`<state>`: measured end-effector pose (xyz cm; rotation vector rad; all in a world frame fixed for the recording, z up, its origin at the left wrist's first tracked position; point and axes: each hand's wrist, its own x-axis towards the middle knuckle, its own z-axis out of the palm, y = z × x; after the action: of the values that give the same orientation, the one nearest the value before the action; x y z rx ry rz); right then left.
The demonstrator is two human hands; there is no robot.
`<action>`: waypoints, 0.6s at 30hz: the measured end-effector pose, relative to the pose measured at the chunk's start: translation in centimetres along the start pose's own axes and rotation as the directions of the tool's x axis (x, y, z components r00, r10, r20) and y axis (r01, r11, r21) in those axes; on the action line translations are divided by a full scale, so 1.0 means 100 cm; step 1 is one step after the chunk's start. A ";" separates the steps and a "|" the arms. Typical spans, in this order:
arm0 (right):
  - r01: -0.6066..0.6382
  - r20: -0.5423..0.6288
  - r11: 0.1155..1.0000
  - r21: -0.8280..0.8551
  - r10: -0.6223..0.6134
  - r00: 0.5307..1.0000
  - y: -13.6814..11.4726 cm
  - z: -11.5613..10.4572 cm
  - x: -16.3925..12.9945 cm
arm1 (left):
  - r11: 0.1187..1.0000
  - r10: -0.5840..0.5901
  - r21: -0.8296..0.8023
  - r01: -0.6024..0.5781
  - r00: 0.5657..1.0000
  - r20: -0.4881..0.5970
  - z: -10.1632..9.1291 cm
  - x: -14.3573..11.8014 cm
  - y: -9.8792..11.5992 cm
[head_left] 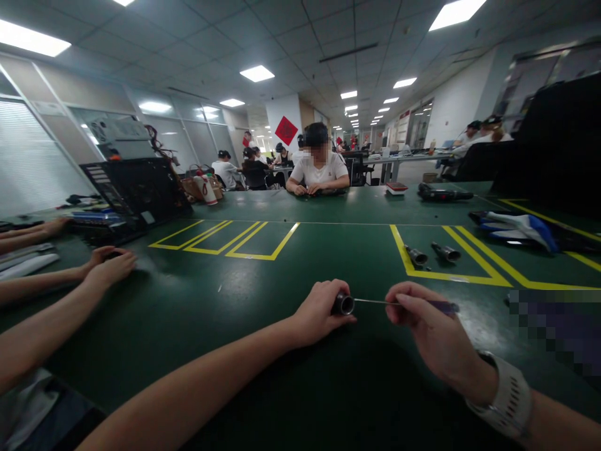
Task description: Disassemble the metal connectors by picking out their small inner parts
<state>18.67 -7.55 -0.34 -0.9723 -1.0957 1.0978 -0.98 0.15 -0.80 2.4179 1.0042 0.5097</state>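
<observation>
Small black cylindrical part with a shiny metal rim (343,305) sits low over the green counter (197,313), clamped in the fingers of the left hand (319,313), open end facing right. The right hand (434,335) pinches the dark handle of a thin metal screwdriver (404,304), its slim shaft lying level and its tip meeting the mouth of the part. The hands are close, joined only through tool and part. Beyond them, inside a yellow taped box, two more small black cylinders (432,254) lie side by side. At far left, another person's hands (110,266) rest on the counter. Across the counter a person in a white shirt (319,170) sits with hands together.
</observation>
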 end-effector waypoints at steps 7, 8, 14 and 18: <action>0.068 0.191 0.929 -0.363 0.003 0.982 0.000 0.009 -0.004 | 0.992 0.008 -0.128 -0.006 1.000 0.010 0.006 0.004 -0.004; 0.083 0.194 0.912 -0.401 -0.004 0.981 -0.001 0.011 -0.005 | 0.991 0.023 -0.129 -0.021 1.000 0.011 0.007 0.006 -0.005; 0.185 0.210 0.828 -0.529 -0.084 0.974 0.002 0.013 -0.005 | 0.995 0.089 -0.042 -0.088 0.996 0.023 0.013 0.021 -0.004; 0.116 0.167 0.856 -0.503 -0.036 0.985 0.002 0.012 -0.003 | 0.989 0.148 0.002 -0.149 0.988 0.035 0.016 0.028 -0.003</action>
<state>17.41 -7.75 -0.32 -1.2601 -1.5892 0.8347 1.57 1.94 -1.84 2.5094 0.8158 0.5149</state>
